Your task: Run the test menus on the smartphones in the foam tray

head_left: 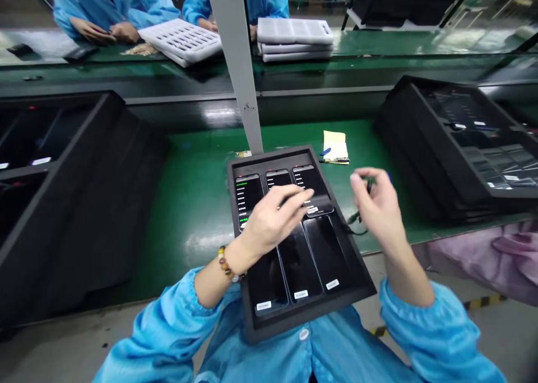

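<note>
A black foam tray [309, 314] rests on the bench edge and my lap, with smartphones lying in two rows. The far-row phones, such as the left one [247, 195], show lines of text on lit screens. Near-row phones, like the middle one [299, 260], have dark screens and white barcode labels. My left hand [275, 215] is over the middle of the tray, fingers stretched to the right, holding nothing visible. To the right of the tray, my right hand [376, 201] is raised with its fingers pinched around a thin black cord [357, 232]; the cord's gripped end is mostly hidden.
Stacked black trays stand left [79, 204] and right [424, 148]. A note pad [335, 146] with a blue pen lies behind the tray. A grey post [235, 64] rises ahead. Across the line, people in blue sleeves sit by white trays [294, 33].
</note>
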